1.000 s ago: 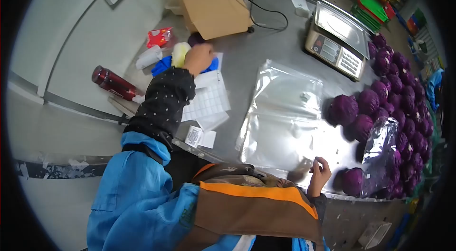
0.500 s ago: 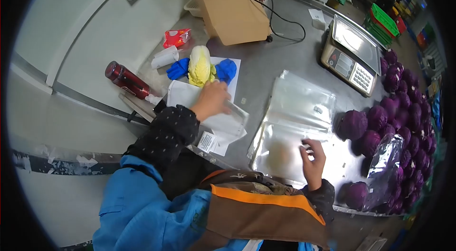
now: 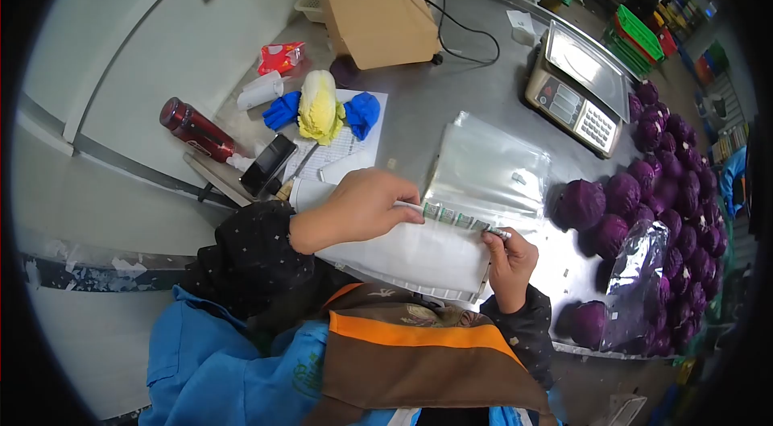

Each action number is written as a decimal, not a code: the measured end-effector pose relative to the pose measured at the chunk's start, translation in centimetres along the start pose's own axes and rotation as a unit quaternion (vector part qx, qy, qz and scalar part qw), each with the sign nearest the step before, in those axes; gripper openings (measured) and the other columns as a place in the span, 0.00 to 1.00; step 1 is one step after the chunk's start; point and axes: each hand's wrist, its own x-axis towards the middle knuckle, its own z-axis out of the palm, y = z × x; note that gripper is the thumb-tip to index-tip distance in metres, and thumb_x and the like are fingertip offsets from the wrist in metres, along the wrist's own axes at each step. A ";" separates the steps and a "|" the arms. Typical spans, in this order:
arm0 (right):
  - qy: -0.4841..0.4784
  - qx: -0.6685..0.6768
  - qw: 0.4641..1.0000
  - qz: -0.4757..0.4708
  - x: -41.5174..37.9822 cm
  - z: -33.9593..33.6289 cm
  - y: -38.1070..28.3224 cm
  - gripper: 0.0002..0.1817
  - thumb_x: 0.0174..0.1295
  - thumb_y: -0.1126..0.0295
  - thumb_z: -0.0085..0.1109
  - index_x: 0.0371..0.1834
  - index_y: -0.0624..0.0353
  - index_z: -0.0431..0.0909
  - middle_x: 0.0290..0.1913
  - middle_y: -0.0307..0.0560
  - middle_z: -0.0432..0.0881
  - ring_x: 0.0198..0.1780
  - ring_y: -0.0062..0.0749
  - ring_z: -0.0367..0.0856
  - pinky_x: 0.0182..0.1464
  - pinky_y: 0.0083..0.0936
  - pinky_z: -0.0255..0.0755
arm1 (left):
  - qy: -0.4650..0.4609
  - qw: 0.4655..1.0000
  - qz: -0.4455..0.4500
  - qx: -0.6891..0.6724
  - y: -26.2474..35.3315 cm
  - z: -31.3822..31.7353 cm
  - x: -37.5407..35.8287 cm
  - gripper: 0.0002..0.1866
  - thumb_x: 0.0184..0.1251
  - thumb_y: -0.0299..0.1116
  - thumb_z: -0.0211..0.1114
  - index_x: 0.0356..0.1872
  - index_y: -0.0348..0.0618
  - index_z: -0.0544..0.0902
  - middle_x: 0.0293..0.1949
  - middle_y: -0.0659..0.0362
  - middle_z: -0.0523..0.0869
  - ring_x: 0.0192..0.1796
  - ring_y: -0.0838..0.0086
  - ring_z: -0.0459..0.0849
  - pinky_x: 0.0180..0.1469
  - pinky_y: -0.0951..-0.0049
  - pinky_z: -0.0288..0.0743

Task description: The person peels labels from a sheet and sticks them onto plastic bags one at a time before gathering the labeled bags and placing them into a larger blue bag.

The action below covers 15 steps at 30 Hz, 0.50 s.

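My left hand pinches the upper edge of a white sheet, thumb and fingers pressed together. The sheet's right corner is gripped between thumb and fingers of my right hand. A strip of small green-and-white labels runs along that edge between the hands. Beneath and beyond the sheet lie clear plastic bags. Past my left hand, a pale cabbage rests on printed paper between blue gloves. A black phone lies beside the paper.
Purple cabbages are heaped at the right, with a clear bag over some. A scale stands behind them. At the back is a cardboard box with a cable; a red bottle lies at the left.
My left hand has moved right and lifted the white sheet over the plastic bags. My right hand has closed on its other end. The phone and printed paper are now uncovered.
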 end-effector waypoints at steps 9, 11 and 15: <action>-0.047 -0.189 0.964 -0.183 2.6 -2.5 -2.1 0.28 0.50 0.59 0.65 0.54 0.61 0.73 0.49 0.50 0.78 0.51 0.46 0.72 0.54 0.37 0.64 | -0.003 0.976 0.122 0.178 0.9 2.4 0.9 0.09 0.60 0.39 0.61 0.28 0.45 0.81 0.22 0.52 0.80 0.27 0.57 0.80 0.30 0.62 0.72; -0.033 -0.203 0.957 -0.203 3.1 -1.4 -4.4 0.20 0.48 0.62 0.65 0.44 0.60 0.78 0.48 0.48 0.78 0.51 0.45 0.73 0.51 0.36 0.65 | -0.022 0.971 0.131 0.197 1.5 2.6 1.5 0.09 0.59 0.39 0.62 0.28 0.46 0.81 0.22 0.53 0.80 0.28 0.57 0.81 0.31 0.61 0.72; -0.061 -0.233 0.900 -0.364 2.1 -0.3 -4.1 0.08 0.38 0.74 0.66 0.24 0.54 0.80 0.45 0.41 0.80 0.46 0.39 0.76 0.46 0.33 0.66 | -0.076 0.981 0.105 0.143 1.9 2.3 1.9 0.12 0.57 0.41 0.64 0.29 0.42 0.82 0.23 0.49 0.81 0.32 0.52 0.81 0.34 0.56 0.71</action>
